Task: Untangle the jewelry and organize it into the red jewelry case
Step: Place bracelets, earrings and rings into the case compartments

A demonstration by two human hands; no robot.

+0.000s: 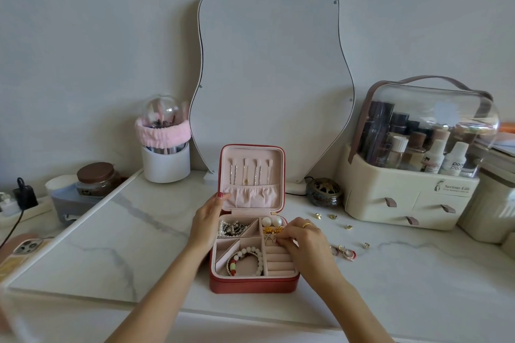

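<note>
The red jewelry case [252, 285] stands open in the middle of the marble table, its lid [281, 175] upright with necklaces hanging inside. My left hand [207, 221] grips the lid's left edge. My right hand [305, 242] rests over the case's right side, its fingertips pinching a small gold piece [271, 239] above the ring rolls. A bead bracelet [246, 259] lies in the front compartment, tangled chains [232, 228] in the back left one, pearl earrings [271, 221] at the back right. Several loose earrings [345, 252] lie on the table to the right.
A wavy mirror [273, 78] leans on the wall behind the case. A cosmetics organizer [412, 198] stands at the right, a small brass pot [324, 192] beside it, a brush holder [165, 159] at the back left, a phone [26, 248] at the left edge.
</note>
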